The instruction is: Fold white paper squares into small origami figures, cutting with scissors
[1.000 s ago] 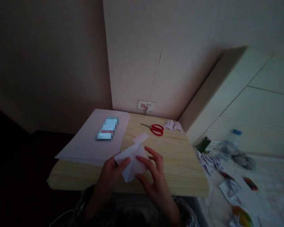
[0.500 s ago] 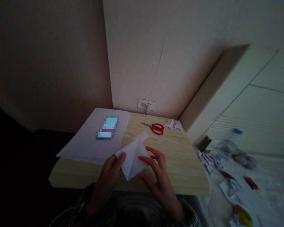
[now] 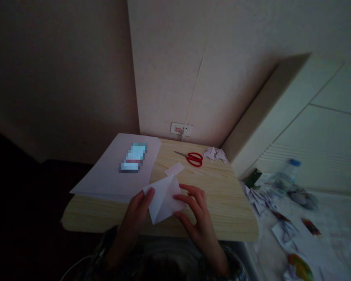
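A folded white paper piece [image 3: 163,197] lies on the light wooden table [image 3: 222,203] near its front edge. My left hand [image 3: 137,212] pinches its left corner with thumb and fingers. My right hand [image 3: 196,212] grips its right side, fingers curled onto the paper. A small white paper scrap [image 3: 174,169] lies just behind the folded piece.
Red scissors [image 3: 193,158] and small folded paper shapes [image 3: 215,154] sit at the table's back by a wall socket [image 3: 180,129]. A stack of white sheets [image 3: 111,175] with a blurred object lies left. Right, a cluttered surface holds paper bits [image 3: 259,199] and a plastic bottle [image 3: 283,175].
Both hands kept hold of the paper; its flap was pressed flatter, and my right fingers slid inward onto its right side.
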Demonstrator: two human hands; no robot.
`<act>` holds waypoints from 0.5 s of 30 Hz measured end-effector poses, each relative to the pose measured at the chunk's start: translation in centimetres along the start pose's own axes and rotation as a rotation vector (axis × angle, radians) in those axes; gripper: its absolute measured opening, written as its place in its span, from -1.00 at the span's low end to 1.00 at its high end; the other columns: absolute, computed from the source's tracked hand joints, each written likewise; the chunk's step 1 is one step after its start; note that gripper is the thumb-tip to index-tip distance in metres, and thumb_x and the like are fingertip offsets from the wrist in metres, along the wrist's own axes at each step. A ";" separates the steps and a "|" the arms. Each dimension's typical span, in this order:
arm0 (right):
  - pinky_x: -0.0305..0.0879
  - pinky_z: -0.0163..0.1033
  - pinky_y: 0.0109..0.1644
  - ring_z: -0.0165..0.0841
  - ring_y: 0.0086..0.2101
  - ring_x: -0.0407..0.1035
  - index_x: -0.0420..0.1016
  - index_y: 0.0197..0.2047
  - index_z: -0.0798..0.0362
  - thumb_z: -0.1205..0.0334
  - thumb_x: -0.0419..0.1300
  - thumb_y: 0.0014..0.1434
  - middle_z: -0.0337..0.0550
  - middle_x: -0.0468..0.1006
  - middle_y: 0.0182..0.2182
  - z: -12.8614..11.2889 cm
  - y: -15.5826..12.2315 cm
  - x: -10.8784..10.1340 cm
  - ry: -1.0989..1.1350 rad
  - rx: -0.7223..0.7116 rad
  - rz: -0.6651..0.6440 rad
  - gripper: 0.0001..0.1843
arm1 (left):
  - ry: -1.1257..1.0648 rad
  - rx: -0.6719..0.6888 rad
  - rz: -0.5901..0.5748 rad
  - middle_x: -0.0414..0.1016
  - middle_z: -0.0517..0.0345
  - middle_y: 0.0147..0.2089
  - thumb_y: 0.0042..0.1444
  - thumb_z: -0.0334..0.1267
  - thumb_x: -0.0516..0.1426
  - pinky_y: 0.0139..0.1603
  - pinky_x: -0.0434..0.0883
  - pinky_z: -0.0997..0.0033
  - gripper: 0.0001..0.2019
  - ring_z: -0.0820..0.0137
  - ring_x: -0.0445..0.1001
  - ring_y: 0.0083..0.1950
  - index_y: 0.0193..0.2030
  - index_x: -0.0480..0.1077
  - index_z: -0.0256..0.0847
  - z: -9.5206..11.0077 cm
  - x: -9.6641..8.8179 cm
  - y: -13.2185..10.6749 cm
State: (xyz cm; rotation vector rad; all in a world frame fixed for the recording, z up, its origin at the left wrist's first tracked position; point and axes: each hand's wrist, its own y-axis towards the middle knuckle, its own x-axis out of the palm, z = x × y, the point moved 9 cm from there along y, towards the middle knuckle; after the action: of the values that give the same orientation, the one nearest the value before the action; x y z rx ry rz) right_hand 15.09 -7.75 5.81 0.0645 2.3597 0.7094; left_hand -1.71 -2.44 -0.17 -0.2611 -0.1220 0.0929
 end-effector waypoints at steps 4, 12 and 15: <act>0.20 -0.04 0.17 -0.19 0.10 0.19 0.37 0.07 -0.12 0.24 0.23 0.19 -0.11 0.35 0.12 0.0 -0.1 0.1 0.005 0.000 -0.021 -0.63 | -0.006 -0.027 0.058 0.57 0.08 -0.42 -0.23 0.15 0.27 -0.32 0.42 0.39 -0.55 0.19 0.51 -0.25 -0.43 0.49 -0.26 -0.4 -0.5 -0.2; 0.21 0.02 0.17 -0.16 0.11 0.23 0.36 0.07 -0.12 0.22 0.20 0.22 -0.07 0.37 0.10 0.3 -0.2 0.2 0.018 0.027 -0.020 -0.66 | -0.008 -0.030 0.071 0.59 0.01 -0.06 -0.10 0.08 0.24 -0.07 0.42 0.33 -0.54 0.10 0.47 0.04 -0.15 0.51 -0.22 -1.1 -1.0 -0.2; 0.25 -0.03 0.15 -0.19 0.08 0.27 0.37 0.06 -0.11 0.25 0.16 0.24 -0.08 0.41 0.06 0.4 -0.2 0.1 0.044 0.039 -0.016 -0.69 | -0.030 0.049 -0.057 0.56 -0.02 0.01 -0.02 0.12 0.17 0.01 0.38 0.28 -0.48 0.10 0.47 0.03 -0.02 0.49 -0.22 0.4 0.4 -0.6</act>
State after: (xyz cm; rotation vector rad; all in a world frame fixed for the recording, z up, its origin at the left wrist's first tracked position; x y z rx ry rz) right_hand 15.27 -7.69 5.38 0.0479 2.4136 0.6631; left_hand -1.28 -2.86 0.41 -0.2071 -0.1566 0.0433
